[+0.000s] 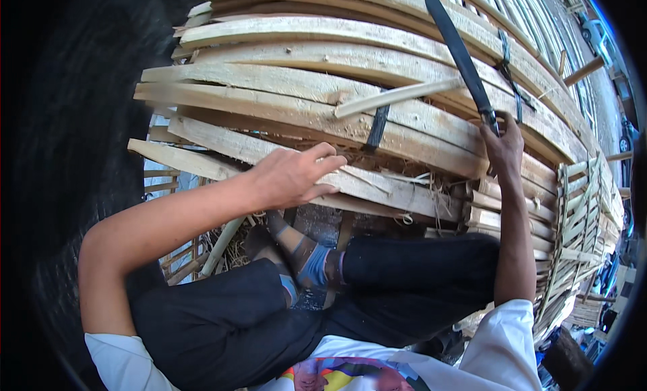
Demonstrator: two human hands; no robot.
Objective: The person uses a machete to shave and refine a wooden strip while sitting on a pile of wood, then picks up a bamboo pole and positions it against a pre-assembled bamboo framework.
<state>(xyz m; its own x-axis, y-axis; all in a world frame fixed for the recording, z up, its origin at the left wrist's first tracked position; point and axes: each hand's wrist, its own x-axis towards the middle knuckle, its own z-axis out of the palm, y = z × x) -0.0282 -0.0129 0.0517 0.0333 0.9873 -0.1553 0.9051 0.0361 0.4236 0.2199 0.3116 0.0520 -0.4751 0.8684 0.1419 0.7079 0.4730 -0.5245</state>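
Observation:
My right hand [503,145] is closed round the handle of a long machete [464,61]. Its dark blade points up and away over the stacked wood. A pale split strip [401,98] lies across the boards, one end beside the blade. My left hand [293,177] rests on the near wooden plank [397,191], fingers curled at the far edge and thumb toward the near one. A thin sliver [367,180] shows by its fingertips. Whether that hand also holds the sliver is unclear.
Long curved boards [269,61] are stacked ahead, with dark straps [377,125] round them. Shavings [438,195] hang at the near planks' right end. My crossed feet [313,263] are below the planks. A slatted bundle [576,209] stands right; parked vehicles are beyond.

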